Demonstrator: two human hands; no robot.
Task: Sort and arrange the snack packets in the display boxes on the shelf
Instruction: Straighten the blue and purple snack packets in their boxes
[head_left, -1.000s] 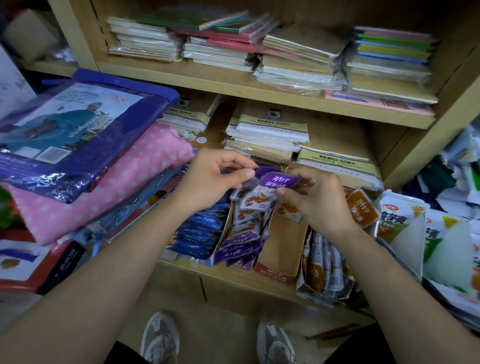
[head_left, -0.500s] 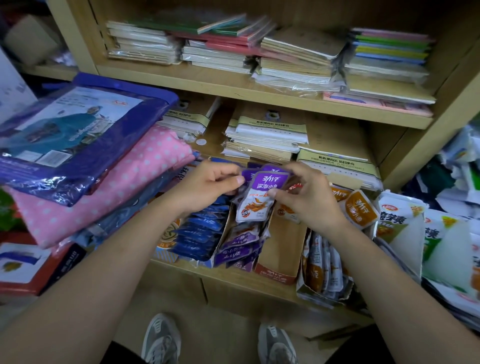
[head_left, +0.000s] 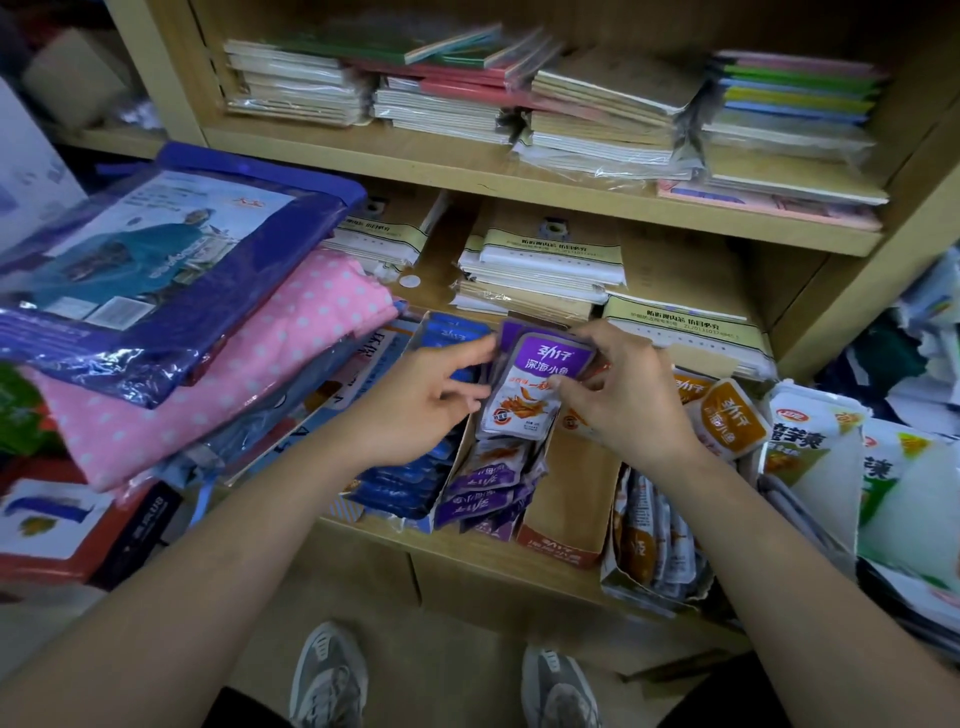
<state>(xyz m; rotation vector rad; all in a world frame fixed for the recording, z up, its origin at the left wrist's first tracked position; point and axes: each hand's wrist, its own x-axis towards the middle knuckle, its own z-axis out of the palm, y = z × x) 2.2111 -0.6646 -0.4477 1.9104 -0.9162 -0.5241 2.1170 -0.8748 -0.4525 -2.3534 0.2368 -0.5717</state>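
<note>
The wooden shelf (head_left: 467, 552) is crowded: notebook stacks (head_left: 545, 260) behind, pink dotted fabric (head_left: 249, 374) piled over its left end, display boxes (head_left: 626, 582) along the front edge. Open room is only the brown box (head_left: 571, 493) under my right wrist. My left hand (head_left: 415, 410) and right hand (head_left: 628, 395) both pinch the upright purple packets (head_left: 540, 384) over their box, beside the blue packets (head_left: 400, 483)

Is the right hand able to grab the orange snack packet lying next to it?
Probably yes: the orange snack packet lies uncovered just beside the right hand. But that hand pinches the purple snack packets, so it must let go first.
</note>
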